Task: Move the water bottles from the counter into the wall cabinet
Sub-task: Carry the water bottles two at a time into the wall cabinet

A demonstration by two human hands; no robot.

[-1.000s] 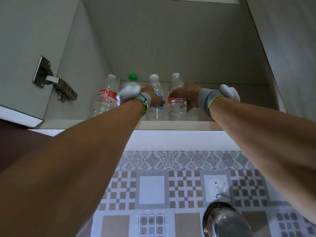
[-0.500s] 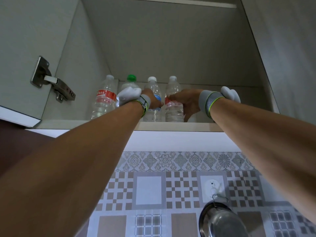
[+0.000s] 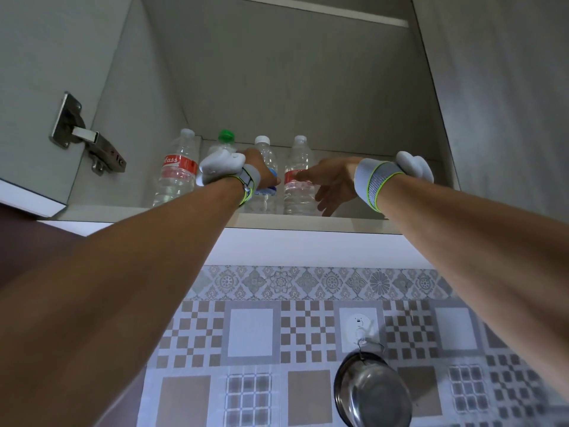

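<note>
Four clear water bottles stand in a row on the bottom shelf (image 3: 345, 224) of the open wall cabinet. From the left these are a red-label bottle (image 3: 177, 177), a green-capped bottle (image 3: 225, 137) mostly hidden behind my wrist, a blue-label bottle (image 3: 266, 155) and another red-label bottle (image 3: 298, 192). My left hand (image 3: 260, 172) is wrapped around the blue-label bottle. To the right of the right-hand red-label bottle, my right hand (image 3: 334, 183) has its fingers spread, the fingertips just touching the label. Both wrists wear grey bands.
The cabinet door (image 3: 37, 87) hangs open on the left on a metal hinge (image 3: 89, 143). The shelf's right half is bare. Below the cabinet is a patterned tile wall with a white hook plate (image 3: 358, 325) and a hanging steel pot (image 3: 372, 392).
My right hand has let go of the right-hand red-label bottle and opened its fingers beside it. Both bottles now stand further in on the shelf. My left hand keeps its hold.
</note>
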